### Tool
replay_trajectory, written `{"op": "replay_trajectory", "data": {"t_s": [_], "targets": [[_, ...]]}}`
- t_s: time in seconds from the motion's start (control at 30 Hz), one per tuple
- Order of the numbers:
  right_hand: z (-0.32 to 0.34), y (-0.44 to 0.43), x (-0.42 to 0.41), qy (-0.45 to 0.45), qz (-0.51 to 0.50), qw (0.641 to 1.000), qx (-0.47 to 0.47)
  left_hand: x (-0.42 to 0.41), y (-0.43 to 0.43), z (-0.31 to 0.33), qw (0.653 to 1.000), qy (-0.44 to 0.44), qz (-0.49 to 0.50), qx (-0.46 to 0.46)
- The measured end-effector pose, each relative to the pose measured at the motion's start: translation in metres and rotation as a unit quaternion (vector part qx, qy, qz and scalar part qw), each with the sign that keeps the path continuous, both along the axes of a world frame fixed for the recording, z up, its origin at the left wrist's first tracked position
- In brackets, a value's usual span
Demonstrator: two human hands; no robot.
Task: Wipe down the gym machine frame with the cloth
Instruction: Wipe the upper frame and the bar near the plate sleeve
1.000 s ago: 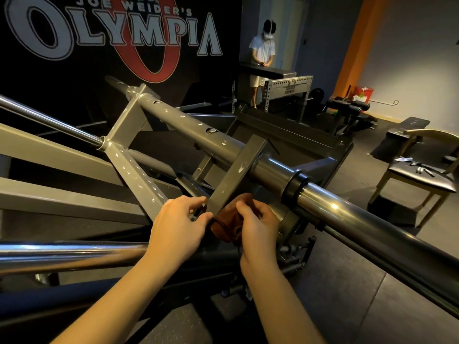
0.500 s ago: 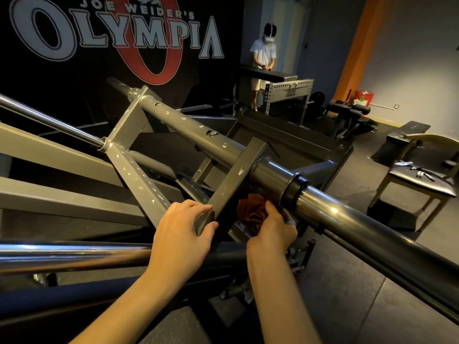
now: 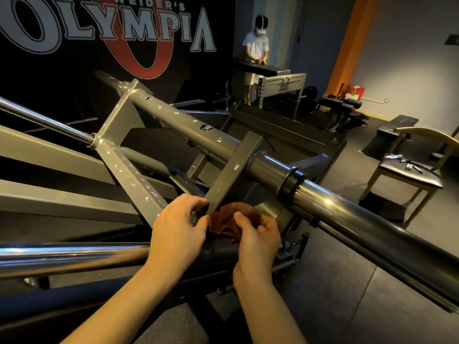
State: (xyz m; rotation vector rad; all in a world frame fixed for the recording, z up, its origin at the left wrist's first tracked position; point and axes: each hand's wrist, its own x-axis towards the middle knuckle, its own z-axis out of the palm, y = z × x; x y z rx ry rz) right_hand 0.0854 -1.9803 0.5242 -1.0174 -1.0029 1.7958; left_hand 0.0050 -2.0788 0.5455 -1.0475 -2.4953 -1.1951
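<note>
The grey metal machine frame point(image 3: 173, 122) fills the middle of the view, with a flat grey bracket point(image 3: 233, 170) slanting down from its main tube. A crumpled brown cloth point(image 3: 226, 219) sits just below the bracket's lower end. My right hand point(image 3: 258, 234) holds the cloth, thumb on top of it. My left hand point(image 3: 178, 227) pinches the bracket's lower end, fingertips beside the cloth. Part of the cloth is hidden behind my right hand.
A thick chrome bar point(image 3: 360, 219) runs down to the right from the frame, and another chrome bar point(image 3: 62, 256) lies low at the left. A wooden chair point(image 3: 409, 177) stands at the right. A person point(image 3: 255, 45) stands at a bench in the back.
My right hand has brought the cloth down and left from under the chrome collar to the bracket's lower end. My left hand has stayed on the bracket. The camera has tilted down a little.
</note>
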Motion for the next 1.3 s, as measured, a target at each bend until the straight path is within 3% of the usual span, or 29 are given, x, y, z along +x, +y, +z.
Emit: {"op": "replay_trajectory", "data": {"t_s": [0.13,0.2,0.4,0.57,0.67,0.8,0.9,1.03,1.13,1.3], "targets": [[-0.005,0.024,0.002,0.046,-0.109,0.989,-0.086,-0.001,0.000,0.000,1.000,-0.013,-0.005,-0.002],[0.000,0.027,-0.006,0.081,-0.123,0.985,-0.086,-0.001,0.000,0.000,1.000,-0.010,-0.003,0.000],[0.014,-0.014,-0.031,0.083,-0.078,0.992,0.050,-0.003,-0.003,-0.001,1.000,-0.008,-0.007,-0.001],[0.009,-0.024,-0.012,0.054,-0.010,0.982,0.179,-0.004,-0.007,0.003,0.998,-0.057,0.000,0.005],[0.006,-0.021,0.004,0.038,0.009,0.983,0.181,-0.007,-0.011,0.008,0.993,-0.118,-0.011,0.000],[0.016,-0.009,-0.001,0.028,-0.039,0.988,0.149,-0.005,-0.016,0.013,0.989,-0.143,-0.040,-0.007],[0.022,-0.013,-0.009,0.003,-0.003,0.986,0.170,-0.001,-0.016,0.015,0.987,-0.156,-0.047,0.004],[0.012,-0.028,0.022,-0.016,0.095,0.964,0.250,0.007,-0.018,0.021,0.984,-0.145,-0.041,0.093],[0.014,-0.025,0.036,-0.001,0.109,0.978,0.180,0.017,-0.024,0.025,0.986,-0.096,-0.059,0.122],[0.036,-0.021,0.046,0.044,0.191,0.975,0.100,0.026,-0.033,0.029,0.984,-0.077,-0.155,0.048]]}}
